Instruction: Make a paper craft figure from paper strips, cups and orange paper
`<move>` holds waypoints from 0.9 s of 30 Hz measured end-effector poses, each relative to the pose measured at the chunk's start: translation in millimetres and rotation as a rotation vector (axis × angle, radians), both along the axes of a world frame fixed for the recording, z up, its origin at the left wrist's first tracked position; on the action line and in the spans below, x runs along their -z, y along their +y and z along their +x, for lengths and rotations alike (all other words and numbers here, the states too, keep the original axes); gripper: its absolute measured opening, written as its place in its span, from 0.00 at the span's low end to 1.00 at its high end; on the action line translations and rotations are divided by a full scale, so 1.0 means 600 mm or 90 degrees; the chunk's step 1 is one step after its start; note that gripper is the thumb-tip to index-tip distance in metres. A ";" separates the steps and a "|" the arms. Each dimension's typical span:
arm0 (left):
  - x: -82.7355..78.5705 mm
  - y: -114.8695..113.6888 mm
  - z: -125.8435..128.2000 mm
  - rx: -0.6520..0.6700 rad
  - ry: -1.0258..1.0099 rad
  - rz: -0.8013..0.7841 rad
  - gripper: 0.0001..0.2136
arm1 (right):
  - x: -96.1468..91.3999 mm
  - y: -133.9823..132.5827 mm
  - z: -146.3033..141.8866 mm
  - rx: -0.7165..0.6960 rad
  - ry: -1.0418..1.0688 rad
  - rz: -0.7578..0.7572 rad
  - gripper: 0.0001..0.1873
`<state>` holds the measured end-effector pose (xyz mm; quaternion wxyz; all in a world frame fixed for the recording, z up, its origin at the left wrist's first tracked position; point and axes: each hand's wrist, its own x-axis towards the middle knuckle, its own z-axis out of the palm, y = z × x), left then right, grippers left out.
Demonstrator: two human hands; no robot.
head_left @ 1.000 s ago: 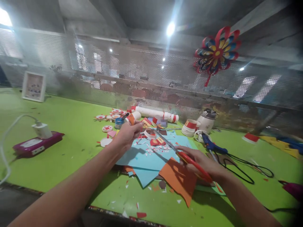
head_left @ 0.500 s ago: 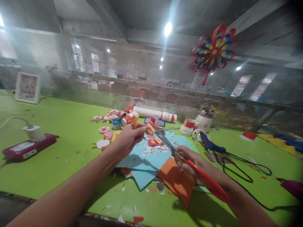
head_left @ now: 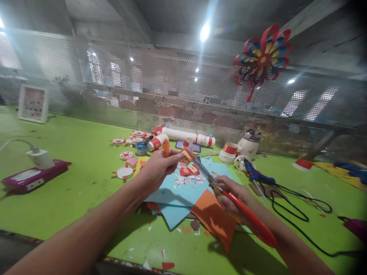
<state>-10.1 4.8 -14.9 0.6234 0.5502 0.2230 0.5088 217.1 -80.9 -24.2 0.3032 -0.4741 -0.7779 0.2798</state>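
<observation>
My left hand [head_left: 160,168] is closed, pinching a small red-and-yellow printed piece of paper cup [head_left: 187,156] at its edge. An orange cutout [head_left: 166,147] with dark dots stands up behind its fingers; whether the hand holds it too I cannot tell. Scissors [head_left: 206,173] with long metal blades and a big red handle are gripped in my right hand [head_left: 229,193]. Their blade tips meet the printed piece. Below lie blue paper sheets [head_left: 169,191], red printed scraps [head_left: 191,170] and tiny white clippings. An orange sheet [head_left: 213,214] sits under my right hand.
Paper cups [head_left: 229,152], a flask [head_left: 250,143], a blue glue gun [head_left: 259,173] with a looping black cable and a phone [head_left: 187,146] stand around the sheets. White discs [head_left: 124,172] and a blue jar [head_left: 141,148] are left; a purple power strip [head_left: 36,175] lies farther left.
The orange cutout now shows more upright and face-on behind my left fingers. The printed piece has shifted slightly right and down, along with small shifts of the whole view. Both grips stay the same.
</observation>
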 end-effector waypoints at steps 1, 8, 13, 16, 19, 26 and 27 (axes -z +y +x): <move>0.000 0.000 0.000 -0.002 -0.002 0.000 0.08 | -0.001 -0.001 -0.001 0.001 -0.002 0.001 0.22; 0.002 0.002 0.001 -0.012 -0.005 -0.004 0.09 | -0.004 -0.007 -0.005 0.036 -0.039 0.006 0.21; 0.003 0.002 0.000 -0.007 -0.005 -0.009 0.08 | 0.002 -0.001 -0.003 0.006 -0.048 0.010 0.24; 0.003 0.003 0.000 -0.011 0.001 -0.009 0.08 | 0.000 -0.002 -0.005 0.003 -0.050 0.002 0.25; 0.003 0.003 0.000 -0.013 -0.002 -0.008 0.08 | -0.002 -0.003 -0.007 0.000 -0.045 -0.010 0.24; 0.004 0.003 0.001 -0.011 -0.007 -0.007 0.08 | 0.005 -0.003 -0.005 -0.011 -0.033 -0.013 0.23; 0.004 0.003 0.001 -0.012 -0.007 -0.009 0.08 | 0.004 -0.004 -0.006 -0.011 -0.032 -0.014 0.23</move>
